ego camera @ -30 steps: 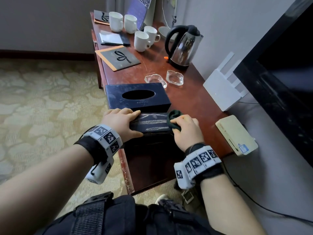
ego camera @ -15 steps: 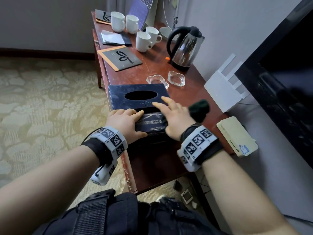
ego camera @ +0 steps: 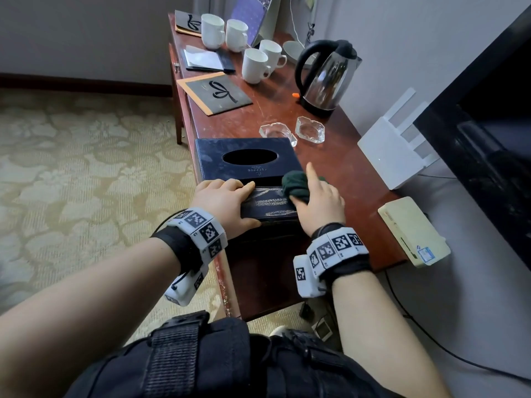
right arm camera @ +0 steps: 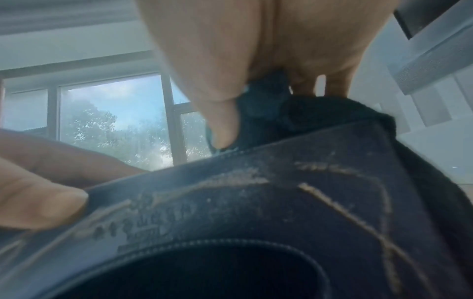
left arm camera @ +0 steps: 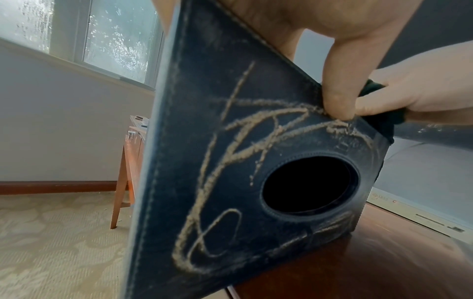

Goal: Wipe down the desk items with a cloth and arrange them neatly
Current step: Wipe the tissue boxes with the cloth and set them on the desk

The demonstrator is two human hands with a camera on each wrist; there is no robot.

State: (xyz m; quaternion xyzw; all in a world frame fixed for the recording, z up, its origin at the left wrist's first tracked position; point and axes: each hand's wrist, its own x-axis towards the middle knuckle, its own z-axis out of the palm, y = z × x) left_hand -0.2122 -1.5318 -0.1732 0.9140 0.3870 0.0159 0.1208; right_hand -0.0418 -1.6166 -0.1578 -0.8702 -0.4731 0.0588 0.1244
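Long reddish-brown wooden desk (ego camera: 330, 168), scratched top, standing on patterned beige carpet. On it: two dark leather tissue boxes (ego camera: 244, 159), two clear glass ashtrays (ego camera: 310, 129), steel electric kettle (ego camera: 327, 79), four white ceramic mugs (ego camera: 254, 66), dark folders with a ribbon motif (ego camera: 218, 93), notepad (ego camera: 204, 57).

You have a black television (ego camera: 488, 133) on your right, a white router (ego camera: 393, 150) leaning at the wall, floral carpet (ego camera: 71, 182) left, and a window (left arm camera: 120, 40) behind
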